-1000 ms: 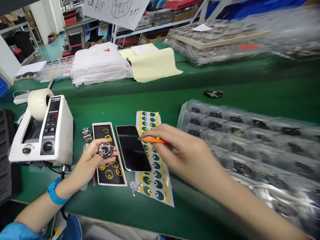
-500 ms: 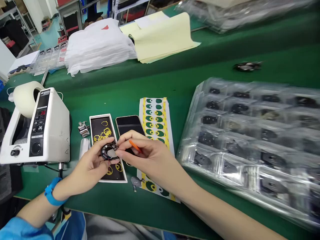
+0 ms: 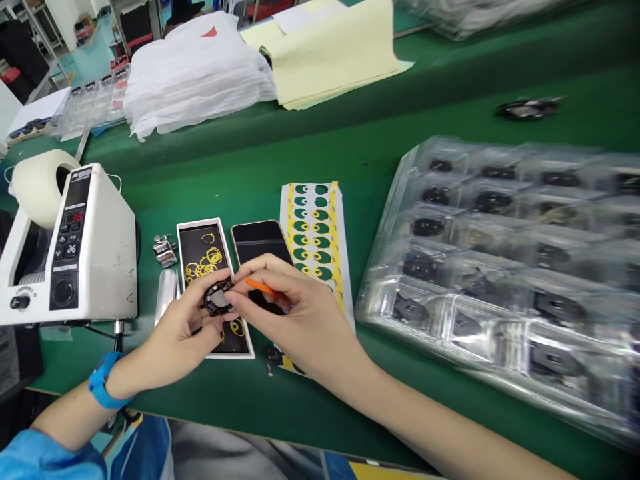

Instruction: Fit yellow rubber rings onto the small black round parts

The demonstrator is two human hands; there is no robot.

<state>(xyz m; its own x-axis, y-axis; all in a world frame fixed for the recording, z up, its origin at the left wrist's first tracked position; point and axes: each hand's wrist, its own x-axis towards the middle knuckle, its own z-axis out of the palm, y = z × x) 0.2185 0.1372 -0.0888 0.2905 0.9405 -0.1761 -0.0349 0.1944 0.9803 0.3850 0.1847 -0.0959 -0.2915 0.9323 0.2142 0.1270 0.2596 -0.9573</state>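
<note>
My left hand (image 3: pixel 187 327) is closed around a small round black part (image 3: pixel 219 299), held just above a black card (image 3: pixel 206 250) that carries yellow rings. My right hand (image 3: pixel 295 313) pinches an orange-handled tool (image 3: pixel 261 287) and its fingertips touch the round part's right edge. Under my right hand lie a dark phone (image 3: pixel 260 238) and a sticker sheet (image 3: pixel 315 227) with green and yellow shapes. A blue band sits on my left wrist.
A white tape dispenser (image 3: pixel 75 253) stands at the left. Clear blister trays (image 3: pixel 505 253) holding black parts fill the right. A small metal counter (image 3: pixel 164 251) lies beside the card. White and yellow paper stacks (image 3: pixel 200 73) lie at the back of the green table.
My right hand came in from over the sticker sheet to the round part in my left hand. The view has tilted down and slightly right.
</note>
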